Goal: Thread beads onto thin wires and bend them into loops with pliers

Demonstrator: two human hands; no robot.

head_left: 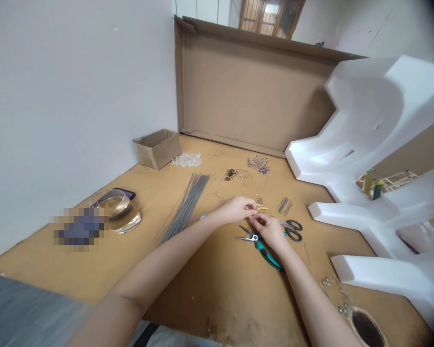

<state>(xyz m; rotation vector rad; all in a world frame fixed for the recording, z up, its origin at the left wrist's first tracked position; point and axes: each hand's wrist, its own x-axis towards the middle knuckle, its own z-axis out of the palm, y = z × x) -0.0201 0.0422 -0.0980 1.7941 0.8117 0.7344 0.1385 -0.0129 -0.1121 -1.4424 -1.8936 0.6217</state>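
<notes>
My left hand (239,209) and my right hand (271,231) meet above the tabletop, fingertips pinched close together. Whatever lies between them is too small to make out. Just behind the fingertips shows a thin yellow piece (262,208). Teal-handled pliers (267,255) lie under and beside my right hand, their jaws apart. Black-handled scissors (294,234) rest to its right, the blades partly hidden by the hand. Left of my left forearm is a bundle of thin grey wires (188,205). Short cut wires (285,206) lie beyond the scissors.
Farther back are clear beads (188,159), black rings (230,174) and a pile of small metallic pieces (259,164). A cardboard box (157,149) stands by the wall, a glass bowl with liquid (125,214) at left. White foam (347,217) borders the right side; a cardboard panel (253,91) the back.
</notes>
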